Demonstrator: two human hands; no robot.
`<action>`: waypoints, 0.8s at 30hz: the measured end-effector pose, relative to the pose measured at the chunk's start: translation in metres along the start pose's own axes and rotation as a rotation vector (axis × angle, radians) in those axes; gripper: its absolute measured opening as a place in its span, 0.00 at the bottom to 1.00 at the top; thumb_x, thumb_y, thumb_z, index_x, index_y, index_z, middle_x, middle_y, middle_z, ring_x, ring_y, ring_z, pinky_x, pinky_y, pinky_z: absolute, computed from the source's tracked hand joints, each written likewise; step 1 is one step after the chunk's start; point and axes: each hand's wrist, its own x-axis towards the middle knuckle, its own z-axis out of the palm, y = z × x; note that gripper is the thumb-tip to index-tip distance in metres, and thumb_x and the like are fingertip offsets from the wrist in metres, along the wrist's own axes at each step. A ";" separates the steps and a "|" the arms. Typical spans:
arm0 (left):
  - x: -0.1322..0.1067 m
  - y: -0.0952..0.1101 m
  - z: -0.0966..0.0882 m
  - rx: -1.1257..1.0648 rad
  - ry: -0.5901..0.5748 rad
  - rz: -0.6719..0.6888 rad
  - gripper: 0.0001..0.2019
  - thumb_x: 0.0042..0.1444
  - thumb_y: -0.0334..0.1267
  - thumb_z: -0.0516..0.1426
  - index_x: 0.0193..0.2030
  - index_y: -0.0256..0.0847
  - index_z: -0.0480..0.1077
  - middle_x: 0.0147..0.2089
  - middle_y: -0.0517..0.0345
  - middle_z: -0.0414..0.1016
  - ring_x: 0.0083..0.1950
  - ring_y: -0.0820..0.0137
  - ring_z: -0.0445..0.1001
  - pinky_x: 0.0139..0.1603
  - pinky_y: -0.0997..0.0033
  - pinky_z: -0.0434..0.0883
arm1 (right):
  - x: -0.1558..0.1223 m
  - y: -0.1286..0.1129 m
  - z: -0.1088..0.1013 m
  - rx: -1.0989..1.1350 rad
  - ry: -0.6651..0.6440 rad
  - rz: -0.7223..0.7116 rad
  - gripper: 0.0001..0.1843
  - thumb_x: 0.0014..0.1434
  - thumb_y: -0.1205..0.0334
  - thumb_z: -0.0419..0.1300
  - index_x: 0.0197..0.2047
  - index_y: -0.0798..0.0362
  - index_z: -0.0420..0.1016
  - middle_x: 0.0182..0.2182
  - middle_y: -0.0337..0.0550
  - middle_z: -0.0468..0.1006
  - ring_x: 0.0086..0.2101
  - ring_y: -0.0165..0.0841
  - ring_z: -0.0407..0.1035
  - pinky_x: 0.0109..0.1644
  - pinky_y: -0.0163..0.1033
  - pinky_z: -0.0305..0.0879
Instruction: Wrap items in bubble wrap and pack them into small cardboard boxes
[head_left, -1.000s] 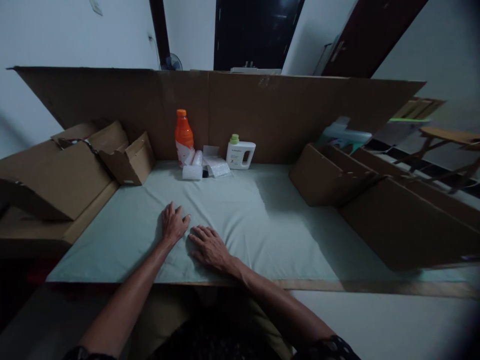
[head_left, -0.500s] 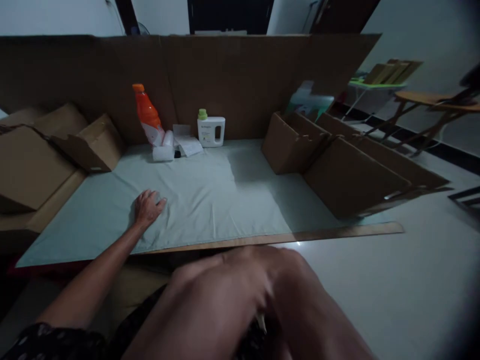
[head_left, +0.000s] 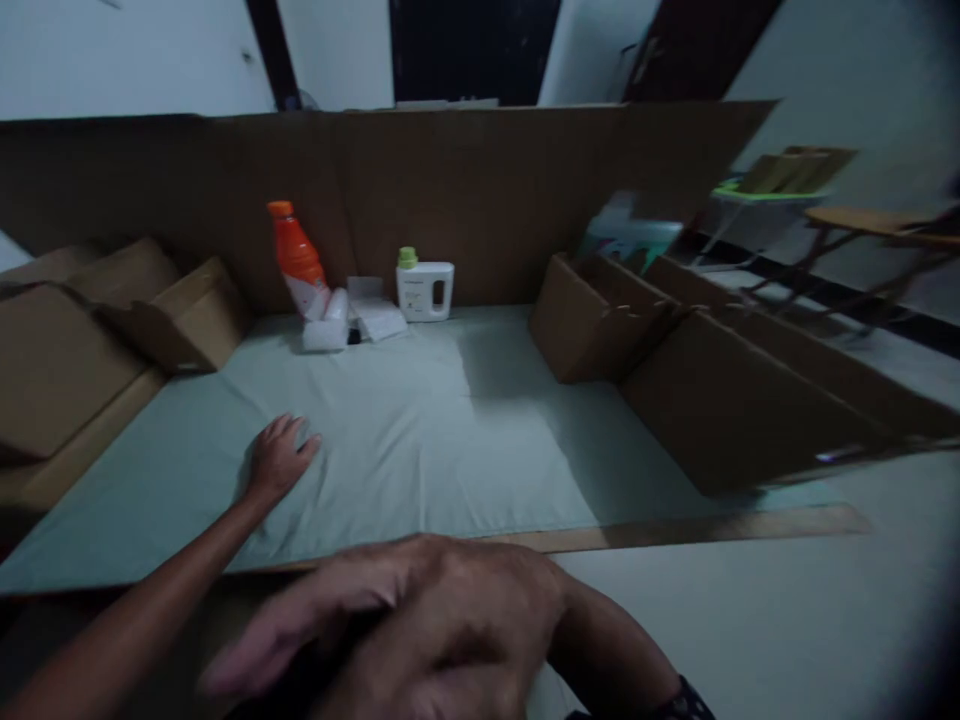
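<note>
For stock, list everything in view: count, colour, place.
orange bottle: one, orange and white, back left
jug: one, white with green cap, back centre
packets: count unclear, white, by bottle
cloth: one, pale green, tabletop
boxes: several, brown, both sides
cardboard panel: one, brown, behind bottle
container: count unclear, blue-green, by right boxes
doorlike panels: two, dark, background
furniture: count unclear, wooden, far right
left hand: one, on cloth
right hand: one, blurred, foreground

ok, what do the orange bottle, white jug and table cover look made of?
Orange bottle: likely plastic, slightly glossy; faint highlights on its body.
White jug: probably opaque plastic, smooth; the handle looks moulded into the body.
Table cover: seemingly thin fabric, matte; soft creases near the left hand. Fibre can't be told.
</note>
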 end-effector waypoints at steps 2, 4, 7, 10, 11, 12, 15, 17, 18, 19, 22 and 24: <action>-0.002 -0.004 0.002 -0.009 0.022 0.011 0.24 0.58 0.51 0.48 0.51 0.39 0.73 0.57 0.37 0.75 0.62 0.47 0.70 0.65 0.47 0.66 | -0.011 0.001 -0.040 -0.397 0.114 0.000 0.14 0.61 0.51 0.63 0.49 0.40 0.83 0.62 0.33 0.73 0.62 0.40 0.66 0.68 0.45 0.61; -0.002 -0.009 0.007 -0.009 0.016 0.044 0.27 0.58 0.55 0.46 0.51 0.36 0.73 0.58 0.34 0.74 0.63 0.45 0.69 0.65 0.45 0.65 | -0.032 -0.002 -0.096 -0.958 0.370 0.112 0.14 0.64 0.59 0.60 0.51 0.48 0.81 0.65 0.46 0.69 0.62 0.46 0.63 0.68 0.55 0.56; -0.002 -0.012 0.011 -0.003 0.009 0.048 0.29 0.58 0.57 0.44 0.52 0.38 0.72 0.59 0.36 0.73 0.65 0.45 0.69 0.66 0.44 0.65 | -0.071 -0.017 -0.190 -1.523 0.803 0.457 0.17 0.62 0.62 0.63 0.54 0.55 0.77 0.64 0.57 0.68 0.61 0.54 0.61 0.62 0.62 0.57; -0.002 -0.009 0.008 -0.002 -0.004 0.017 0.30 0.56 0.58 0.45 0.51 0.39 0.72 0.59 0.38 0.74 0.65 0.46 0.69 0.67 0.45 0.65 | -0.103 -0.033 -0.270 -1.708 1.043 0.794 0.25 0.64 0.54 0.62 0.55 0.67 0.74 0.55 0.69 0.73 0.58 0.58 0.63 0.60 0.62 0.54; -0.003 -0.008 0.008 -0.003 -0.007 0.009 0.30 0.55 0.59 0.45 0.51 0.39 0.72 0.59 0.38 0.74 0.65 0.46 0.69 0.67 0.45 0.65 | -0.110 -0.036 -0.288 -1.703 1.045 0.873 0.26 0.65 0.53 0.59 0.52 0.70 0.75 0.51 0.71 0.76 0.56 0.58 0.66 0.58 0.60 0.55; -0.003 -0.008 0.007 -0.004 -0.006 0.003 0.29 0.55 0.59 0.45 0.51 0.40 0.71 0.59 0.38 0.74 0.64 0.45 0.70 0.67 0.44 0.66 | -0.115 -0.038 -0.302 -1.683 1.023 0.924 0.26 0.67 0.53 0.56 0.50 0.71 0.77 0.47 0.71 0.78 0.53 0.56 0.69 0.56 0.57 0.57; -0.004 -0.010 0.008 -0.018 -0.005 0.006 0.26 0.56 0.58 0.46 0.50 0.44 0.70 0.58 0.42 0.75 0.65 0.46 0.69 0.66 0.42 0.66 | -0.122 -0.035 -0.319 -1.625 0.963 0.951 0.19 0.66 0.59 0.54 0.44 0.65 0.81 0.41 0.62 0.82 0.44 0.45 0.75 0.46 0.45 0.61; -0.005 -0.012 0.011 -0.031 -0.003 0.000 0.23 0.56 0.58 0.46 0.50 0.49 0.69 0.57 0.50 0.77 0.65 0.47 0.69 0.67 0.41 0.65 | -0.122 -0.031 -0.314 -1.615 0.920 0.910 0.14 0.64 0.62 0.56 0.42 0.59 0.83 0.38 0.54 0.83 0.39 0.40 0.76 0.41 0.40 0.61; -0.005 -0.012 0.011 -0.034 -0.004 -0.006 0.23 0.56 0.59 0.47 0.50 0.50 0.69 0.56 0.52 0.77 0.65 0.48 0.69 0.67 0.41 0.66 | -0.122 -0.029 -0.308 -1.611 0.875 0.864 0.13 0.63 0.63 0.57 0.40 0.57 0.83 0.36 0.51 0.84 0.37 0.39 0.75 0.40 0.38 0.61; -0.005 -0.013 0.012 -0.034 -0.005 -0.015 0.23 0.56 0.59 0.47 0.49 0.50 0.69 0.56 0.52 0.77 0.64 0.48 0.70 0.67 0.42 0.66 | -0.122 -0.028 -0.299 -1.606 0.812 0.795 0.12 0.62 0.63 0.58 0.39 0.55 0.84 0.36 0.49 0.84 0.36 0.38 0.75 0.40 0.38 0.61; -0.002 -0.012 0.012 -0.027 -0.008 -0.014 0.27 0.55 0.59 0.47 0.49 0.42 0.72 0.58 0.40 0.76 0.64 0.46 0.71 0.66 0.44 0.66 | -0.120 -0.023 -0.262 -1.587 0.608 0.524 0.11 0.63 0.63 0.59 0.39 0.53 0.83 0.36 0.45 0.84 0.37 0.36 0.75 0.42 0.37 0.62; 0.001 -0.011 0.010 -0.038 -0.009 -0.011 0.27 0.55 0.57 0.47 0.49 0.39 0.73 0.59 0.36 0.75 0.64 0.45 0.70 0.66 0.44 0.66 | -0.113 -0.019 -0.232 -1.546 0.517 0.369 0.11 0.64 0.63 0.57 0.38 0.52 0.83 0.35 0.44 0.84 0.36 0.34 0.75 0.43 0.37 0.62</action>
